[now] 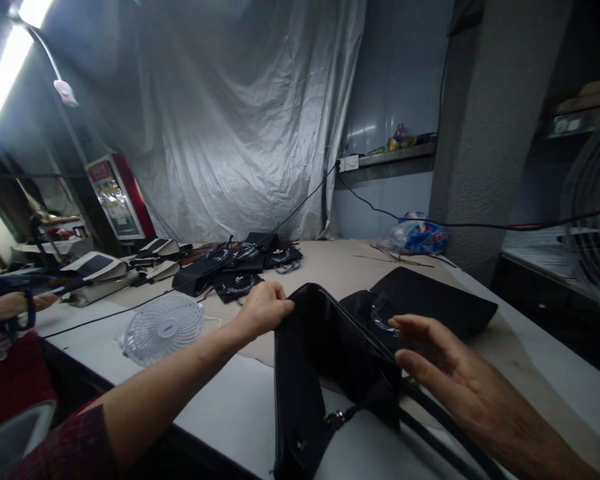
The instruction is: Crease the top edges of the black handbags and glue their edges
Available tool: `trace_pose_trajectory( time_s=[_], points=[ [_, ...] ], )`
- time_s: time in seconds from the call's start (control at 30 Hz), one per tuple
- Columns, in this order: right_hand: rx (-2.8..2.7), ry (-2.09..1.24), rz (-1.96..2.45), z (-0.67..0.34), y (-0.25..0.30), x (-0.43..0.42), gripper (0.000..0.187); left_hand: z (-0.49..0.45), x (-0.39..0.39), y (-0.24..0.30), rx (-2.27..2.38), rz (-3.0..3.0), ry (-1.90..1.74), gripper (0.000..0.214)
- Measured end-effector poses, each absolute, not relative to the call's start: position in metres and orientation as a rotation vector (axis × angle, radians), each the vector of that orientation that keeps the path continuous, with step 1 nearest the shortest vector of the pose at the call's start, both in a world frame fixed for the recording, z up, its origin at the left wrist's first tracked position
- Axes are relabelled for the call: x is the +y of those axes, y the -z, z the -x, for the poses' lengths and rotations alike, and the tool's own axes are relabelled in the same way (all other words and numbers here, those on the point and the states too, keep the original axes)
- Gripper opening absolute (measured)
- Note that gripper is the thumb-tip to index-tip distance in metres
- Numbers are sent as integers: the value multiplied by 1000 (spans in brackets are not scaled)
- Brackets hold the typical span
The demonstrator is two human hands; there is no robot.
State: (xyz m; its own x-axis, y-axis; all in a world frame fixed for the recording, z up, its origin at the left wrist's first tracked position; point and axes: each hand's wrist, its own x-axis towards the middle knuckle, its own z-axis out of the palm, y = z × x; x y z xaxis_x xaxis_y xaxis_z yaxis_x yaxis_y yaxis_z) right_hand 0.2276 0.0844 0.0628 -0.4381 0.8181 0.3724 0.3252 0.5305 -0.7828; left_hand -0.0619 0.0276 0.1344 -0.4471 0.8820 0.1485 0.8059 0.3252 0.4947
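Note:
A black handbag [325, 373] stands open on the table [230, 407] in front of me. My left hand [263, 310] is closed round the far left edge of its mouth and holds it up. My right hand [445, 363] hovers at the bag's right side with fingers stretched out and apart, near the opening, holding nothing. The bag's strap [430, 427] and a metal clasp [336, 419] hang at the near side. Another flat black bag [440, 303] lies just behind.
A small white fan [163, 328] lies on the table to the left, its cable running back. Several black bags [240, 267] are piled at the far middle. A plastic bag [415, 237] sits by the pillar [485, 133]. Another person's hand [5, 307] with a tool is at far left.

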Motion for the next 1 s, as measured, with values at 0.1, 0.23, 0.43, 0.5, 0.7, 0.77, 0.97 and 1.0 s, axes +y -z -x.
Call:
trace_pose_trajectory(
  time_s=[0.1,0.23,0.43,0.5,0.7,0.77,0.97,1.0],
  points=[
    [-2084,-796,971,-222,-53,73,63,59,21,-135,2539,-1761,-581,8],
    [-2110,-768,995,-211,-63,70,50,52,26,-143,2400,-2312,-561,45],
    [-2039,-822,976,-213,-70,74,39,48,48,-144,2168,-2562,-420,30],
    [-2042,-832,966,-214,-69,75,38,48,52,-143,2177,-2564,-433,20],
    [-2040,-834,964,-214,-67,81,37,51,58,-141,2084,-2448,-585,16],
    [-2034,-818,983,-215,-66,85,36,55,61,-140,2021,-2412,-657,14],
    [-1983,-910,1012,-219,-64,102,34,63,66,-135,2021,-2263,-803,11],
    [-1969,-915,1031,-218,-63,106,34,62,67,-135,2037,-2259,-803,9]
  ],
)
